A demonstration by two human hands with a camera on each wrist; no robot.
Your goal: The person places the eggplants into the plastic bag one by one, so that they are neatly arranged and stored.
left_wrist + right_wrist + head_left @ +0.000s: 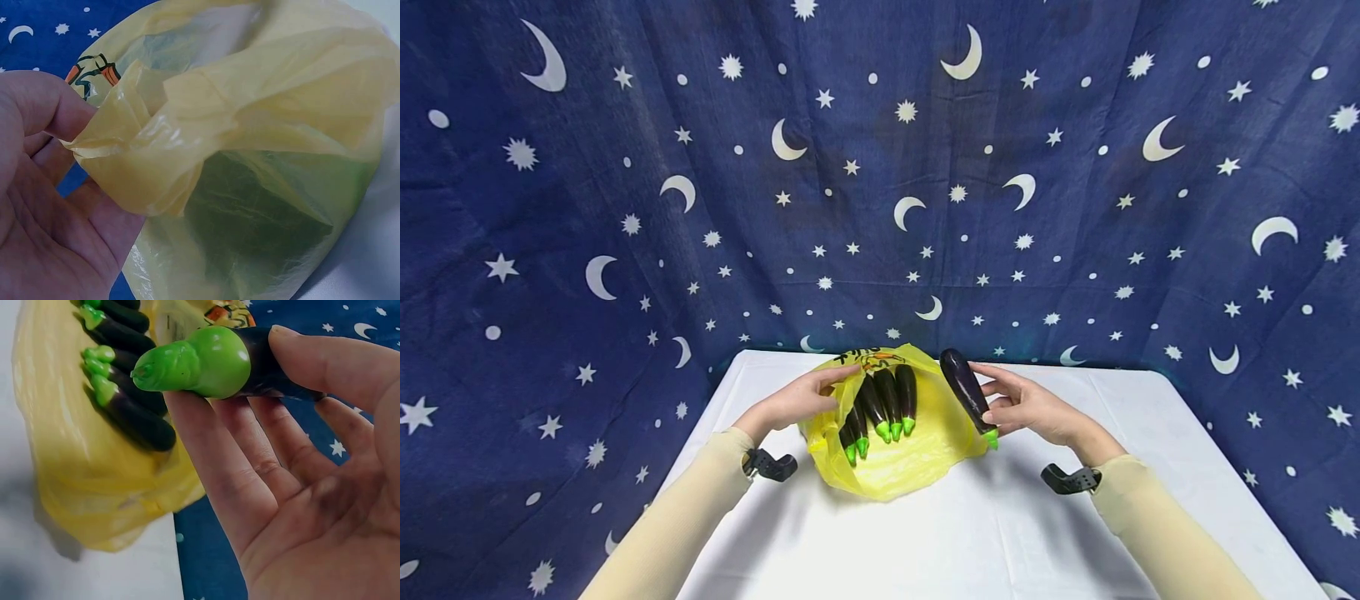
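A yellow plastic bag (917, 467) lies on the table with its mouth spread toward me. Several dark eggplants (887, 396) with green stem ends rest side by side inside it. At the bag's left edge, my left hand (797, 398) pinches the thin plastic rim (119, 150) between thumb and fingers. My right hand (1030, 408) holds one eggplant (964, 387) at the bag's right edge, tilted, its green cap low and toward me. In the right wrist view the thumb lies along one side of this eggplant (225, 362) and the fingers support the other.
A white cloth covers the table (880, 550). Behind it hangs a dark blue curtain (865, 175) with white moons and stars. A black strap (769, 465) sits on the left wrist and another strap (1071, 479) on the right.
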